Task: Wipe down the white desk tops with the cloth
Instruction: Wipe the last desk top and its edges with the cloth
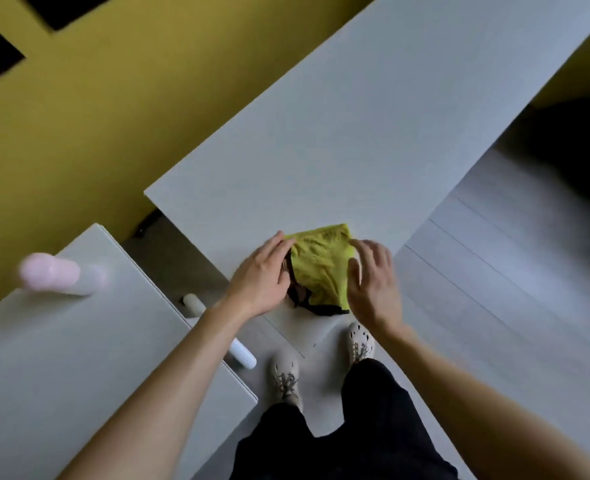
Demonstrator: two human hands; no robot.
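Left hand (264, 277) pinching cloth (321, 268) edge; right hand (373, 275) open, touching it; on desk (356, 133)

Yellow cloth (321, 268) on white desk (373, 133), left hand (262, 278) and right hand (373, 285) touching edges.

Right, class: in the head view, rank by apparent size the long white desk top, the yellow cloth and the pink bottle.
1. Long white desk top, by far the largest.
2. Yellow cloth.
3. Pink bottle; blurred and closer to the camera, so its rank below the cloth is unsure.
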